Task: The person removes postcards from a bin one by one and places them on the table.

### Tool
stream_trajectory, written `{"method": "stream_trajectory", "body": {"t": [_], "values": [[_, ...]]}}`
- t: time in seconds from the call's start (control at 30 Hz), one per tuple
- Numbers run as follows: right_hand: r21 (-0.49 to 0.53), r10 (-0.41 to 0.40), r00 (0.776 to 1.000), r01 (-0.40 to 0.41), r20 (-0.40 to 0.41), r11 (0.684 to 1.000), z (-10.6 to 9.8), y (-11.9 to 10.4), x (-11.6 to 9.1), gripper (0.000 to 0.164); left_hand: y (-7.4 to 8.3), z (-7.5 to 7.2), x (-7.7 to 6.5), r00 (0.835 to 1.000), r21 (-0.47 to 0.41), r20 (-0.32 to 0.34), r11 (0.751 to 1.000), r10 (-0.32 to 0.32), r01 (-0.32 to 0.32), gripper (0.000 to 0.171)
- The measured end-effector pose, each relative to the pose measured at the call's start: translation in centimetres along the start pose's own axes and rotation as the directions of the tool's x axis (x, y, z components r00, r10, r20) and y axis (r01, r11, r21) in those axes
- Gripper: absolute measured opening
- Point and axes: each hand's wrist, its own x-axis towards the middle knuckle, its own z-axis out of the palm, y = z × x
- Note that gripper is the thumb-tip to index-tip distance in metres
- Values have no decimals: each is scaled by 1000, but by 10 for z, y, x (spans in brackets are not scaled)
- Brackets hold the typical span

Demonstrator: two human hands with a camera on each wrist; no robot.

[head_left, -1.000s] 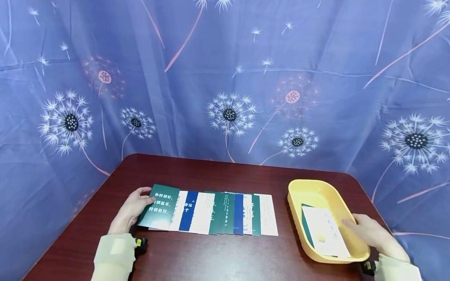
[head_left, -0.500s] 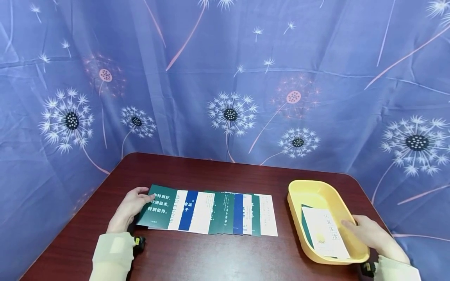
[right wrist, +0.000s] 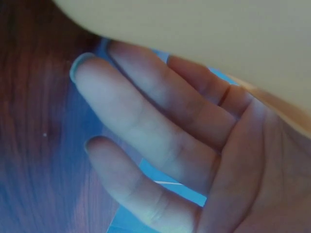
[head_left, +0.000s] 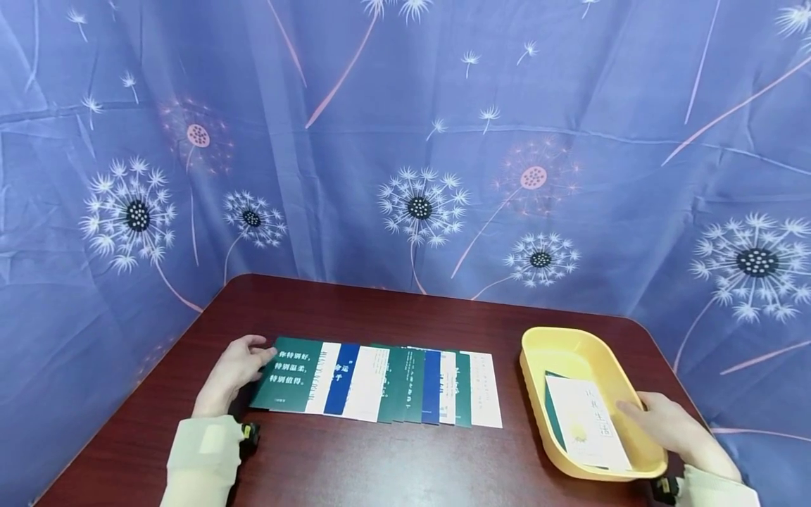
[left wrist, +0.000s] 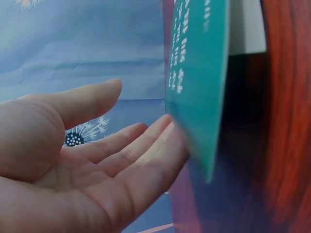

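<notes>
A green card (head_left: 293, 373) with white lettering lies at the left end of a row of overlapping cards. Beside its left edge is my left hand (head_left: 236, 367). In the left wrist view the thumb (left wrist: 95, 101) stands apart from the green card (left wrist: 201, 97), while the fingertips come right up to the card's edge. My right hand (head_left: 665, 426) holds the right side of a yellow plastic tray (head_left: 570, 336), thumb over the rim and fingers outside. The right wrist view shows those fingers (right wrist: 141, 121) extended along the tray's underside. In the tray lie a white card (head_left: 586, 422) and a green one.
White, blue and green cards (head_left: 431, 387) overlap in a row across the middle of the dark red-brown table (head_left: 380, 465). Behind the table hangs a blue curtain (head_left: 342, 176) with dandelion prints.
The left-end green card has shifted slightly left and settled lower, baring more of the white card beside it. My left thumb has come off its face. The right hand stays on the tray.
</notes>
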Motion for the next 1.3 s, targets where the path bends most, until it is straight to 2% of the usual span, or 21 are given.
{"method": "stream_trajectory", "body": {"t": [0.37, 0.57, 0.67, 0.73, 0.83, 0.9, 1.0, 1.07, 1.1, 1.17, 1.3], "values": [[-1, 18, 1000, -18, 23, 1000, -1, -1, 1, 42, -1, -9, -2, 1000, 69, 4, 998, 13, -13, 63], [-10, 33, 998, -33, 45, 999, -4, 0, 1, 47, 12, -7, -6, 999, 127, -21, 991, 34, -31, 66], [-23, 43, 997, -41, 59, 999, -5, 0, 2, 50, 28, 1, -10, 996, 118, -30, 990, 85, -80, 67], [-19, 39, 997, -38, 65, 999, -5, 1, 2, 51, 40, 11, -10, 990, 94, -33, 986, 140, -136, 65], [-14, 38, 998, -37, 56, 999, -3, 2, 0, 50, 61, 35, -10, 974, 63, 0, 972, 227, -226, 61], [-13, 36, 998, -36, 49, 999, -3, 3, -1, 49, 76, 58, -8, 959, 58, 38, 958, 279, -281, 59], [1, 42, 998, -43, 55, 999, -3, 3, -2, 49, 100, 99, -9, 930, 68, 99, 930, 353, -360, 55], [8, 40, 998, -40, 57, 999, -4, 2, -1, 49, 116, 128, -9, 897, 67, 130, 899, 423, -434, 50], [16, 39, 997, -40, 61, 999, -5, 2, 0, 49, 124, 143, -10, 876, 70, 145, 879, 460, -473, 47], [30, 45, 997, -47, 69, 998, -6, 1, 1, 49, 139, 173, -10, 822, 71, 179, 826, 541, -559, 41], [45, 57, 995, -61, 83, 997, -8, -1, 0, 51, 169, 226, -19, 714, 96, 284, 722, 640, -685, 34]]}}
